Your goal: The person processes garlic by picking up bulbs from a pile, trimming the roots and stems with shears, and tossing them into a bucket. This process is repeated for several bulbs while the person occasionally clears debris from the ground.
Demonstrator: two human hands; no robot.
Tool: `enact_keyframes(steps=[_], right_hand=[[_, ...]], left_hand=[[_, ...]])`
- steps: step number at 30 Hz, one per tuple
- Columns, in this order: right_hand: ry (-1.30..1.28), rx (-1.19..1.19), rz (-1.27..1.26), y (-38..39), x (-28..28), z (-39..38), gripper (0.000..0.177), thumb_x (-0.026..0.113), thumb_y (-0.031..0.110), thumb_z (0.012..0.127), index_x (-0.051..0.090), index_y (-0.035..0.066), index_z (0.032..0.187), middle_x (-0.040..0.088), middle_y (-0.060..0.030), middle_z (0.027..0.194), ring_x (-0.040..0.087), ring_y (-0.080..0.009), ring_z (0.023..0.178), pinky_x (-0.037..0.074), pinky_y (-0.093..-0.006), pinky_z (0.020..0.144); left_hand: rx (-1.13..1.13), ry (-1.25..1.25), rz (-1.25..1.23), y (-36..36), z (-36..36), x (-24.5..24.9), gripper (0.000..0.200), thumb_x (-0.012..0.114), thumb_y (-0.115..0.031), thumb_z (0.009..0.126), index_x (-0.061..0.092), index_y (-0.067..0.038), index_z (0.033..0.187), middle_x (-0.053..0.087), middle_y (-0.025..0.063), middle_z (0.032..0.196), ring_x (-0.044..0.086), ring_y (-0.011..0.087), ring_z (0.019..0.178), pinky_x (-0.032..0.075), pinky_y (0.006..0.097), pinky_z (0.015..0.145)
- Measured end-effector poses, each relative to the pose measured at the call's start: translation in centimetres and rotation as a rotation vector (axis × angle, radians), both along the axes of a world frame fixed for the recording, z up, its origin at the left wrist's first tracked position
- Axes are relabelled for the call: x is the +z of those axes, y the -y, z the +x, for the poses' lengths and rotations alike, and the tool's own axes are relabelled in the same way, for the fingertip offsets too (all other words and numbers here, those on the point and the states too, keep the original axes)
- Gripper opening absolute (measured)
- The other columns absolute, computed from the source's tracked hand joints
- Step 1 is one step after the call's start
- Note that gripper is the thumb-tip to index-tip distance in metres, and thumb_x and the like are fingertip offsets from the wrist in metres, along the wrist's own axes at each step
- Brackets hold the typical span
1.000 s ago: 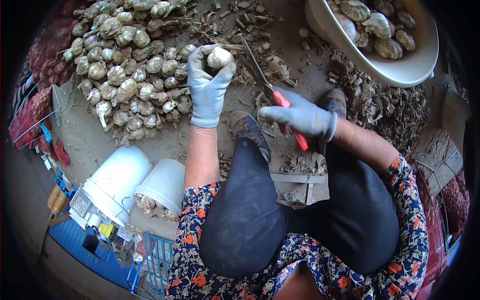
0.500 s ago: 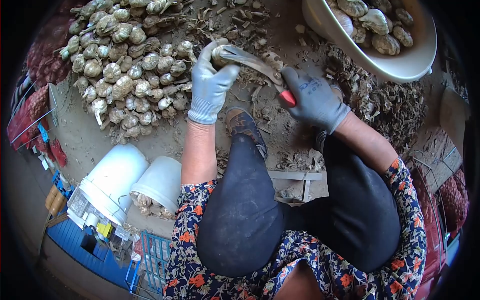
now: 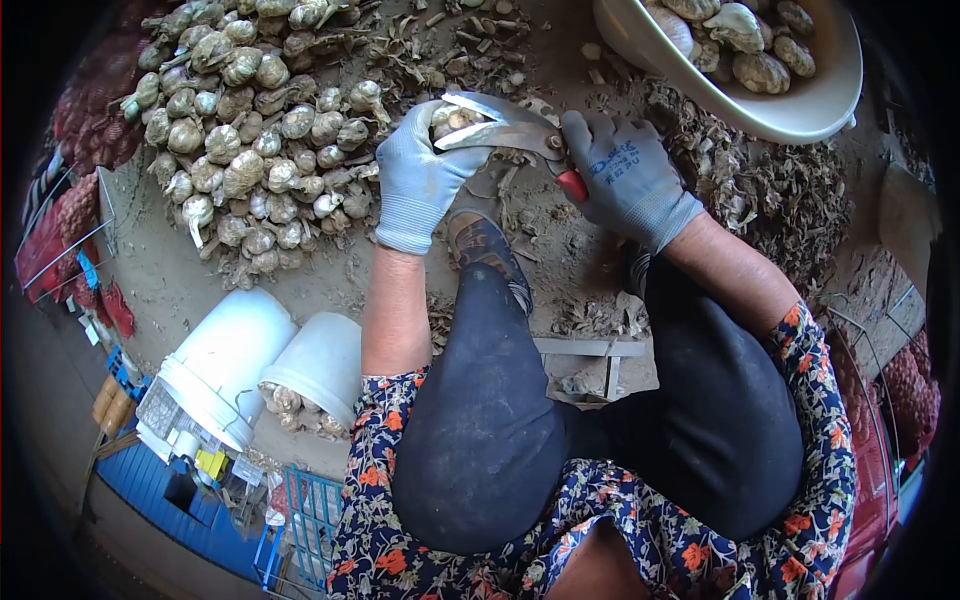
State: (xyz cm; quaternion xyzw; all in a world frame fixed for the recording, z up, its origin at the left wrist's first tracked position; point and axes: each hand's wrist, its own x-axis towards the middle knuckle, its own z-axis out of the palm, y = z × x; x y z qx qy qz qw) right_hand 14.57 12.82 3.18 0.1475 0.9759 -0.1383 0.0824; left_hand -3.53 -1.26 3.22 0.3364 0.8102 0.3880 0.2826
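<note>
My left hand (image 3: 420, 172), in a pale grey glove, is closed around a garlic bulb (image 3: 452, 120) with its cut end showing. A pair of shears (image 3: 520, 135) with red handles is gripped in my gloved right hand (image 3: 627, 182). Its curved blades stand apart, their tips reaching to the bulb and the fingers of my left hand. To the left of my left hand lies a big heap of garlic bulbs (image 3: 245, 175). Dry stem trimmings (image 3: 470, 60) are scattered on the ground beyond both hands.
A cream basin (image 3: 690, 85) with garlic bulbs stands at the upper right, beside a pile of dry husks (image 3: 790, 210). Two white buckets (image 3: 235, 345) lie tipped at the lower left, the smaller with bulbs at its mouth. My knees (image 3: 480, 400) are below my hands.
The shears' blades have spread apart at the bulb. My left hand has turned slightly, bringing the bulb's cut end into view, and my right hand's fingers have loosened outward.
</note>
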Motion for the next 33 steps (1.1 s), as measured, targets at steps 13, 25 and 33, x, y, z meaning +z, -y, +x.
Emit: enact_keyframes(steps=[13,25,33], right_hand=[[0.087,-0.373,-0.509,0.4,-4.6,2.2,0.029,0.054,0.024,0.088,0.048,0.001,0.104,0.064,-0.0264,0.085,0.063,-0.0437,0.081,0.048,-0.053,0.074],[0.27,-0.466,-0.762,1.1,-4.4,2.9,0.031,0.06,0.026,0.082,0.049,-0.001,0.091,0.059,-0.0284,0.081,0.06,-0.046,0.085,0.046,-0.0479,0.075],[0.28,-0.309,-0.8,2.4,-5.2,1.6,0.034,0.063,0.028,0.082,0.049,0.0,0.094,0.06,-0.0256,0.082,0.06,-0.0416,0.084,0.045,-0.0446,0.075]], left_hand=[[0.19,0.092,0.09,-4.0,0.7,0.0,0.028,0.079,-0.017,0.074,0.067,0.0,0.094,0.067,0.0016,0.085,0.059,0.0066,0.075,0.051,0.0248,0.069],[0.464,-0.227,-0.453,5.3,-5.8,-7.1,0.019,0.064,-0.022,0.084,0.068,-0.004,0.089,0.067,0.0138,0.069,0.066,0.0202,0.064,0.052,0.0341,0.06],[0.687,-0.178,-0.79,4.7,-9.6,-10.4,0.058,0.072,-0.048,0.073,0.065,0.001,0.104,0.065,0.0254,0.106,0.063,0.0389,0.1,0.051,0.0447,0.084]])
